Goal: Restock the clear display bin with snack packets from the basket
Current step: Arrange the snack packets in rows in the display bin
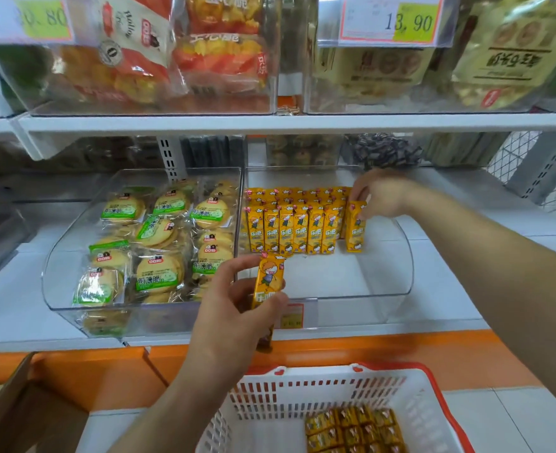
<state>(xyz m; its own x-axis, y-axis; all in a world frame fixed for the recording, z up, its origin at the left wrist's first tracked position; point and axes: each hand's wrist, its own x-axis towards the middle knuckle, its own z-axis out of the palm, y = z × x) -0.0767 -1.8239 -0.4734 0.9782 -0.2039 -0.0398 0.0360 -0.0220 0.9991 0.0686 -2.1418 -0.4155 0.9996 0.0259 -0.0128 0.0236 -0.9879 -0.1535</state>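
Left hand (pixel 237 308) fingers clasp one yellow snack packet (pixel 268 282) upright at frame centre, before the clear display bin (pixel 397 256). Right hand (pixel 381 194) pinches another packet (pixel 355 228) beside the standing row (pixel 289 230) inside. More packets (pixel 355 429) lie in the white basket (pixel 302 393), bottom right.

One head-worn wide-angle view looks forward and down, close to the shelf (pixel 270 124). The white basket (pixel 329 397) fills the lower right of the frame.
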